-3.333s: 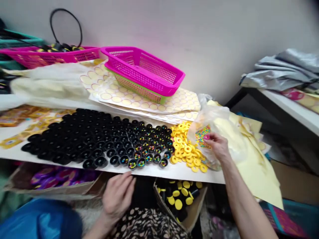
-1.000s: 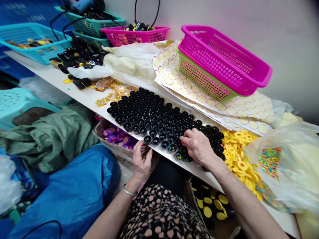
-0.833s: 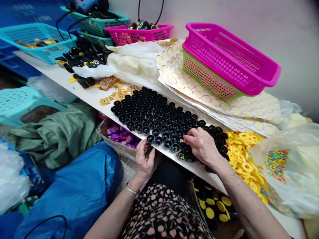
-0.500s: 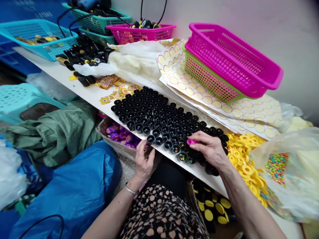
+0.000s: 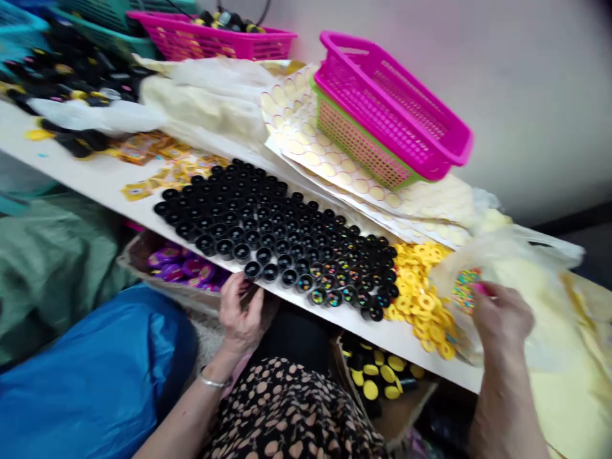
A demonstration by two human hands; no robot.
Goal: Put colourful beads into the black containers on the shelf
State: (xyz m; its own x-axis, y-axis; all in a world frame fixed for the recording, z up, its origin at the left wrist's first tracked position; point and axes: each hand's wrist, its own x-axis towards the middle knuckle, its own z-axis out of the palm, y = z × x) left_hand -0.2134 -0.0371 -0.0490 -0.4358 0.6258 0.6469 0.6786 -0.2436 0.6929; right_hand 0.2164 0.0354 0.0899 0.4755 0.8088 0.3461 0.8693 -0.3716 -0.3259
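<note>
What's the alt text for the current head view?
Bare right hand holds a small pink plastic piece at a clear plastic bag of multicoloured beads; bare left hand rests at the white table's edge, beside rows of round black cups, some holding coloured beads.

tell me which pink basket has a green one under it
The right-hand pink basket, above the sheets of circles: a green basket shows beneath it. The other pink basket holds black and yellow pieces.
</note>
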